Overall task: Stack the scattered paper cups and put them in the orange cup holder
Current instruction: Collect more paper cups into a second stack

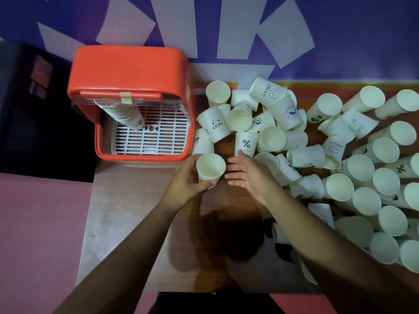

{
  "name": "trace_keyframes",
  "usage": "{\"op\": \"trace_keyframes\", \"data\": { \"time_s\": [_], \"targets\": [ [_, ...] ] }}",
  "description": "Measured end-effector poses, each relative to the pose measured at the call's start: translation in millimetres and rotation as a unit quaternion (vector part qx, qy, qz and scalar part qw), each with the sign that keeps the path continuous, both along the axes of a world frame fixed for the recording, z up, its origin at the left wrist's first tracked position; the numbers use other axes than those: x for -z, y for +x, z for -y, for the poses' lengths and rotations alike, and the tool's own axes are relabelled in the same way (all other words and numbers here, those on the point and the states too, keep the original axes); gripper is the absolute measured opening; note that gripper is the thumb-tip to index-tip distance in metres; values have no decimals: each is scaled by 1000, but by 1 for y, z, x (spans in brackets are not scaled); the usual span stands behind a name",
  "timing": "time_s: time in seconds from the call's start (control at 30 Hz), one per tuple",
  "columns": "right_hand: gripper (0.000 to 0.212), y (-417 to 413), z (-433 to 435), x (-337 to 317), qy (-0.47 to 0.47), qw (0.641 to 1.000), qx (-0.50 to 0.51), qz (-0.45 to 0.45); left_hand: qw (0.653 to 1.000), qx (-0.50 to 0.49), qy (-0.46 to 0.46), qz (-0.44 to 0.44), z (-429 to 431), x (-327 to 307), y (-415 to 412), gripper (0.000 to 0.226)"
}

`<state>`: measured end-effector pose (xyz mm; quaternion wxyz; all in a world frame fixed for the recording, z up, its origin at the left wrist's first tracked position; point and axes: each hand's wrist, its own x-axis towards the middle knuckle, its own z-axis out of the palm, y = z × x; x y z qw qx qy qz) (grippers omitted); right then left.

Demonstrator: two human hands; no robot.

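My left hand [189,182] grips an upright white paper cup [210,167] just in front of the orange cup holder [130,71], mouth facing up. My right hand [246,176] hovers beside that cup with straight fingers and holds nothing. Its fingertips lie near a cup printed with a percent sign [245,142]. Inside the holder, a tilted stack of nested cups [123,113] leans on the white slotted grate [149,139]. Several loose cups [340,155] lie scattered over the right side of the table, some upright, some on their sides.
The wooden table [127,211] ends at a pink surface [38,234] to the left. A blue and white wall [226,30] stands behind the holder. Dark space [34,109] lies left of the holder. Cups crowd the near right edge too.
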<state>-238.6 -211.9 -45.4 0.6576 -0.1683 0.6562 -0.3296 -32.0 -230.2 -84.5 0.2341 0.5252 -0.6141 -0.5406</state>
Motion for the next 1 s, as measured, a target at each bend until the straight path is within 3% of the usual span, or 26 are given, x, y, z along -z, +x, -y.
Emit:
{"op": "trace_keyframes", "data": {
  "time_s": [0.13,0.27,0.4,0.5,0.63,0.77,0.9,1.0],
  "targets": [
    [40,5,20,3,-44,981,-72,-173,1000,-13,22,-12,-20,3,20,67],
    [31,30,49,13,-74,951,-142,-266,997,-54,59,5,-36,5,38,65],
    [39,62,67,28,-10,984,-39,-172,996,-76,56,-4,-42,2,46,63],
    [50,75,74,38,20,988,1,-151,994,-92,62,1,-43,2,53,62],
    [53,76,73,42,26,986,-9,-163,993,-103,54,2,-41,3,57,61],
    [57,57,52,30,92,983,-74,-138,992,-107,70,-14,-40,10,59,59],
    [47,34,20,11,98,986,-96,-95,992,-90,84,-11,-37,13,57,61],
    [37,20,4,-5,51,985,-108,-124,993,-73,89,-23,-35,9,52,63]
  ]
}}
